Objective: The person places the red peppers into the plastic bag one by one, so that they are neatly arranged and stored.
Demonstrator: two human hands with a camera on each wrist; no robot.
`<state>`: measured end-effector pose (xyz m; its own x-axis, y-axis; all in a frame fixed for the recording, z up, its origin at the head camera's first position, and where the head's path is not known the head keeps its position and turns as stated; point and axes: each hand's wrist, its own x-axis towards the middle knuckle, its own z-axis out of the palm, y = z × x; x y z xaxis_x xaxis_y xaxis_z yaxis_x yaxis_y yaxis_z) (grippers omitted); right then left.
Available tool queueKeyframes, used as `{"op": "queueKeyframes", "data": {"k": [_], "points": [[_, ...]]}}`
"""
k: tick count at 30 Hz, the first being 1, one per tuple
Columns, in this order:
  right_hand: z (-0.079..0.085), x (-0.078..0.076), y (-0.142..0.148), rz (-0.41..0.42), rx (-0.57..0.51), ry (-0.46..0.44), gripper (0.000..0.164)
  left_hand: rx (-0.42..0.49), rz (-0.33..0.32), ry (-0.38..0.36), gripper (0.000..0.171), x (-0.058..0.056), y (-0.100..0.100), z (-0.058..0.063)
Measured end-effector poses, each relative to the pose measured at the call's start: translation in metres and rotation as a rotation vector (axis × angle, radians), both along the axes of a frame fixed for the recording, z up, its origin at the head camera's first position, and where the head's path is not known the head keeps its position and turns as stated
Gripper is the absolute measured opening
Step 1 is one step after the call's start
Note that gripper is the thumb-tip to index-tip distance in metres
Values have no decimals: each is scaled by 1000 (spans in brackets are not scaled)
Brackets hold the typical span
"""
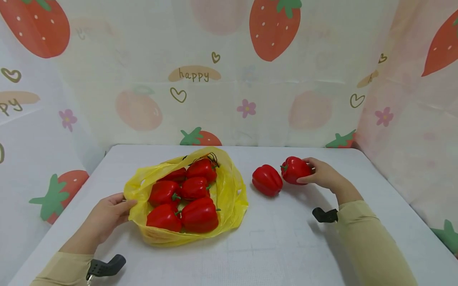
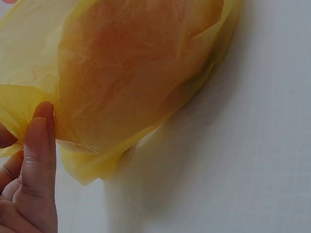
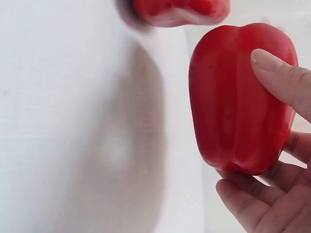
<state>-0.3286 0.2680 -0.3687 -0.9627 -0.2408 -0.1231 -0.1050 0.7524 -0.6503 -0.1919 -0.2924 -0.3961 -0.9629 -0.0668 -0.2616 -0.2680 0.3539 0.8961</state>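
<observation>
A yellow plastic bag (image 1: 229, 178) lies open-mouthed on the table, with several red bell peppers (image 1: 199, 215) inside. My left hand (image 1: 109, 214) pinches the bag's left rim between thumb and fingers; the left wrist view shows the thumb (image 2: 39, 150) against the thin yellow film. To the right of the bag, my right hand (image 1: 323, 174) grips a red bell pepper (image 1: 294, 170), its green stem pointing left. In the right wrist view the thumb lies along the side of that pepper (image 3: 238, 102), fingers beneath. Another bell pepper (image 1: 267, 180) rests on the table between the bag and the held one.
The white table (image 1: 268, 246) runs back to a curtain (image 1: 229, 111) printed with strawberries, hearts and flowers, which also hangs on both sides. Black wrist mounts (image 1: 325, 215) stick out from both sleeves. Dark ties (image 1: 211, 157) show at the bag's far rim.
</observation>
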Motion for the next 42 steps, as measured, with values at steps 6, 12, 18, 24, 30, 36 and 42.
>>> {"op": "queueKeyframes", "data": {"k": [6, 12, 18, 24, 30, 36, 42], "points": [[12, -1, -2, 3, -2, 5, 76, -4, 4, 6, 66, 0, 1, 1], [21, -3, -5, 19, -3, 27, 75, -7, 5, 9, 67, 0, 1, 1], [31, -5, -13, 41, -6, 54, 72, -10, 5, 14, 67, 0, 1, 0], [44, -2, -30, 89, -33, 63, 72, -12, 6, 15, 67, -1, 0, 1], [56, -1, -51, 125, -53, 63, 72, -10, 5, 23, 66, -1, 1, 1], [65, 1, -79, 162, -56, 70, 71, -4, 5, 27, 67, 0, 1, 3], [71, 3, -110, 212, -47, 70, 74, -3, 6, 29, 67, -1, -1, 2]]}}
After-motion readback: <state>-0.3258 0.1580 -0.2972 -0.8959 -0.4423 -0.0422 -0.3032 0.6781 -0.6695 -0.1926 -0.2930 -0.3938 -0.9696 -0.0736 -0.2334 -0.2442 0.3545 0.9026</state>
